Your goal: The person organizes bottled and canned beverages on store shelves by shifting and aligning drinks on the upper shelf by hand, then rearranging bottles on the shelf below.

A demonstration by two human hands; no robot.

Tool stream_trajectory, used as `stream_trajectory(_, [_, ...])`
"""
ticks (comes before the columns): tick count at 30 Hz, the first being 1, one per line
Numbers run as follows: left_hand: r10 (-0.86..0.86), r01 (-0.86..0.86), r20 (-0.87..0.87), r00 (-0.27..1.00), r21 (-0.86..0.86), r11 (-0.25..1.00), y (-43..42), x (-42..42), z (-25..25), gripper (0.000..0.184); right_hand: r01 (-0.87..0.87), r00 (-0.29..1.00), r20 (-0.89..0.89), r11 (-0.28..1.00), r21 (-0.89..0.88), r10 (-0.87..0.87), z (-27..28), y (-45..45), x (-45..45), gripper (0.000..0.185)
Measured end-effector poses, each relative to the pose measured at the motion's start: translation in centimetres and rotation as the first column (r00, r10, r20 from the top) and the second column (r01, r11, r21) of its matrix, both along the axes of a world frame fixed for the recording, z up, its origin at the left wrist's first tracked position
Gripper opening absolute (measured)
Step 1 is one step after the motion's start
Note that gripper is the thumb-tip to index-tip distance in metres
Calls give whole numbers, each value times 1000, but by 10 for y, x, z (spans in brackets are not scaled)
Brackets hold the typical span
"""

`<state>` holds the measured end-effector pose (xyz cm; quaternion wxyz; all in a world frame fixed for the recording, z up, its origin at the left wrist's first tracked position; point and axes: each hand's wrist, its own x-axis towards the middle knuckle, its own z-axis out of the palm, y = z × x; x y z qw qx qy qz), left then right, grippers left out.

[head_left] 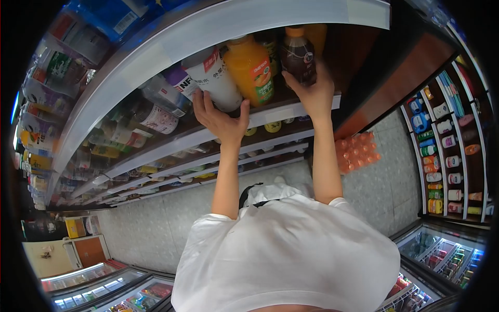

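My right hand (315, 93) is wrapped round the lower part of a dark brown bottle with an orange cap (298, 54), at the right end of the shelf. My left hand (222, 118) has its fingers spread against the lower part of a white bottle (213, 78), thumb apart. Between the two hands stands an orange juice bottle (249, 70) with an orange and green label. Left of the white bottle is a bottle with a purple and white label (179, 80).
The shelf edge (280, 113) runs below the bottles, and a wide upper shelf edge (218, 20) curves above them. More bottles fill the shelves to the left. A pack of orange-capped bottles (357, 152) sits on the floor. Another stocked shelf (465, 130) stands at the right.
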<state>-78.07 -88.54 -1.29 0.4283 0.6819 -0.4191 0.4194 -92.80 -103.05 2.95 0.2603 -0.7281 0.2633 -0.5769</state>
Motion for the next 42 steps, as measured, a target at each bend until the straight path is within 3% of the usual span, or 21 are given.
stream_trajectory(4, [-8,8,6,1000,-12,1000,-1,1,1,83,-16,1000,-11,1000,24,17,-4,-1,10,49])
stream_trajectory(6, [-5,5,19,1000,-14,1000,-1,1,1,82,129,992,27,985,-116,-127,-5,1,6,55])
stream_trajectory(7, [2,-2,14,1000,-16,1000,0,1,1,82,122,992,22,985,-119,-120,-3,0,5,55])
stream_trajectory(9, [-7,7,28,1000,-12,1000,0,1,1,82,141,978,133,979,150,-162,1,-4,-2,49])
stream_trajectory(12, [-10,10,17,1000,-4,1000,0,0,0,82,179,949,238,974,138,-208,7,-28,-1,44])
stream_trajectory(15, [1,-1,23,1000,0,1000,0,0,1,81,139,986,99,990,-7,-138,0,-54,5,44])
stream_trajectory(19, [-12,12,18,1000,-19,1000,-1,1,0,81,100,995,25,995,21,-101,-8,-62,5,47])
stream_trajectory(24, [-4,4,28,1000,-6,1000,0,1,0,81,-82,996,-36,992,99,86,-2,-63,-3,61])
stream_trajectory(28, [-11,11,20,1000,-10,1000,-1,0,-1,80,-29,999,-15,989,147,31,-6,-52,-3,62])
stream_trajectory(33, [-2,2,19,1000,-25,1000,-2,1,-1,80,175,984,-43,984,39,-173,6,-31,-15,64])
stream_trajectory(40, [3,-3,-16,1000,-7,1000,0,0,-1,80,153,988,-8,984,91,-153,-5,-51,-5,57])
stream_trajectory(42, [-11,11,-2,1000,-14,1000,0,1,-1,80,154,977,151,988,2,-152,-10,-54,-2,54])
